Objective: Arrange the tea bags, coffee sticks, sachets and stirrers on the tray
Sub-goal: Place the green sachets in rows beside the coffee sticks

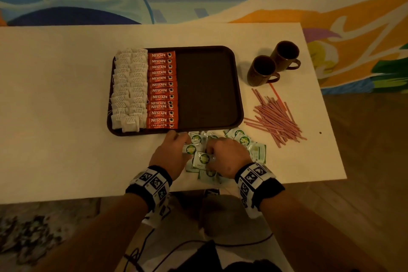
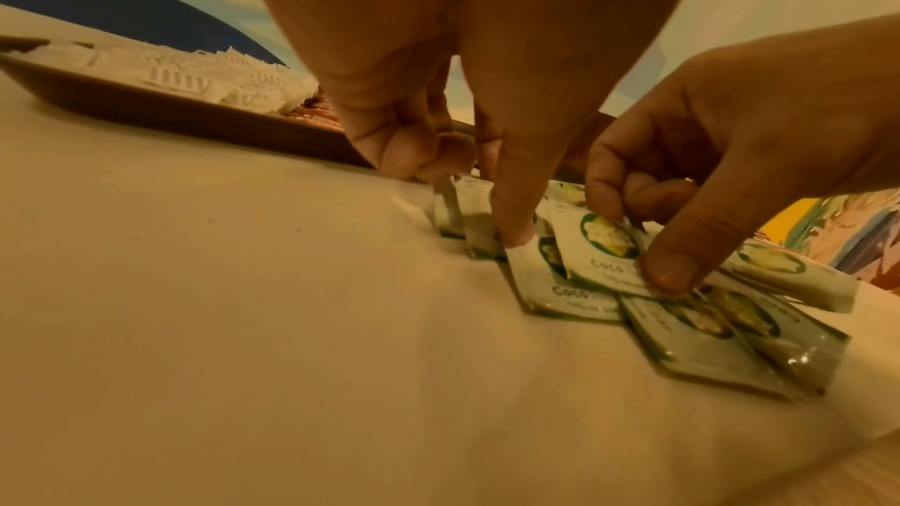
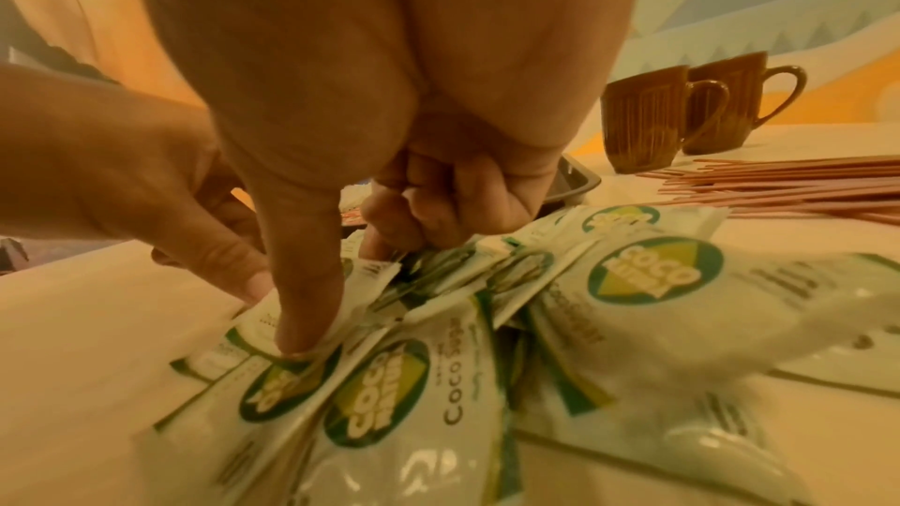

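A dark brown tray (image 1: 209,86) holds white tea bags (image 1: 129,88) in its left part and a column of red coffee sticks (image 1: 162,90) beside them; its right half is bare. In front of the tray lies a pile of green-and-white sugar sachets (image 1: 242,139). My left hand (image 1: 176,150) pinches sachets (image 2: 467,218) standing on edge at the pile's left side. My right hand (image 1: 223,154) pinches one sachet (image 2: 604,245) between thumb and fingers in the middle of the pile. Pink stirrers (image 1: 276,119) lie loose to the right of the tray.
Two brown mugs (image 1: 273,64) stand right of the tray, behind the stirrers. The white table (image 1: 55,117) ends just behind my wrists and close to the right of the stirrers. Cables hang below the near edge.
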The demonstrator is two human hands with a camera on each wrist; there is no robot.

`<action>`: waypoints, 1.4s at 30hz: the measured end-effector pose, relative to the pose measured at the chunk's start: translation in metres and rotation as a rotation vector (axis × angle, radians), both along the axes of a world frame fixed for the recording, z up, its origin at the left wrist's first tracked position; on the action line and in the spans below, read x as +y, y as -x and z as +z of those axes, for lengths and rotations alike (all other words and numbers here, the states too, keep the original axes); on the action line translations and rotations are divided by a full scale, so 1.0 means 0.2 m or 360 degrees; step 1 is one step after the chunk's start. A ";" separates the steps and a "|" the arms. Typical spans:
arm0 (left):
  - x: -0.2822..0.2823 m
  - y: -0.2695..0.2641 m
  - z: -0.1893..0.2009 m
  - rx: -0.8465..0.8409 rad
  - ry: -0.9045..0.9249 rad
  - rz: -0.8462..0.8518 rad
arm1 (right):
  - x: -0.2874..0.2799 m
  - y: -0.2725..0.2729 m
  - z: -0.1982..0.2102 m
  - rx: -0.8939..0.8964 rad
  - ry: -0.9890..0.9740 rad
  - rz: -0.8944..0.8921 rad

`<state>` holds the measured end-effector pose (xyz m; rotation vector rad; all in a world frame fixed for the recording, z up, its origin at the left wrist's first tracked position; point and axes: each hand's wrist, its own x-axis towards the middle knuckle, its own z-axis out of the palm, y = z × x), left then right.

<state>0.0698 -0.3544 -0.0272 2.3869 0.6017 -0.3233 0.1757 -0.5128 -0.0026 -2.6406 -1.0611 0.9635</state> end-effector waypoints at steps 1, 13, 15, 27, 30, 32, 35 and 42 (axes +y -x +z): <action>0.00 0.00 0.00 -0.0006 -0.0006 0.0008 | -0.01 -0.01 0.00 0.0012 -0.0019 -0.0023; 0.06 -0.08 0.08 0.0041 0.0164 0.0165 | -0.09 -0.22 0.08 0.0478 -0.0527 -0.0397; 0.07 -0.09 0.10 0.0008 0.0224 0.0235 | -0.09 -0.27 0.09 0.0467 -0.0624 -0.0491; 0.33 -0.51 0.19 -0.0206 0.0218 0.0241 | 0.18 -0.61 -0.04 0.0113 -0.0539 -0.0851; 0.41 -0.72 0.11 -0.0199 0.0200 0.0222 | 0.27 -0.68 -0.11 0.0082 -0.0477 -0.0917; 0.46 -0.81 0.07 -0.0209 0.0117 0.0169 | 0.32 -0.70 -0.14 0.0010 -0.0406 -0.0874; 0.50 -0.82 0.03 -0.0300 -0.0099 0.0006 | 0.33 -0.69 -0.12 -0.0255 -0.0411 -0.0719; 0.45 -0.66 -0.10 -0.0362 -0.0286 -0.0481 | 0.32 -0.66 -0.13 -0.0165 -0.0184 -0.0034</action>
